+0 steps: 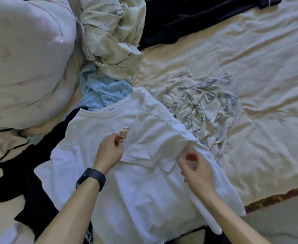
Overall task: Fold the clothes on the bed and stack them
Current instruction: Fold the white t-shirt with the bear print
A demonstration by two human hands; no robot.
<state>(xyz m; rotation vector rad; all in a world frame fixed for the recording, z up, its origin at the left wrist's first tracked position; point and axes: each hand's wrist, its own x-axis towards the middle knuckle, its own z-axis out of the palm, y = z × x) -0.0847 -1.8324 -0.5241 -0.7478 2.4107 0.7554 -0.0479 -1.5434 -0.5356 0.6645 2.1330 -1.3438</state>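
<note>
Cream bed sheet (250, 67), rumpled; our white T-shirt (127, 191) lies flat at its near edge; left hand (109, 152) pinches the folded-in sleeve, right hand (197, 171) curled at the fold, grip unclear to us. One side overhangs, so a tug may drag it off. Folded sleeve covers most of the chest print (124, 133)

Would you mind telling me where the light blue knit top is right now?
The light blue knit top lies crumpled left of centre in the head view, just beyond the white T-shirt's collar and below the crumpled cream cloth.
</note>
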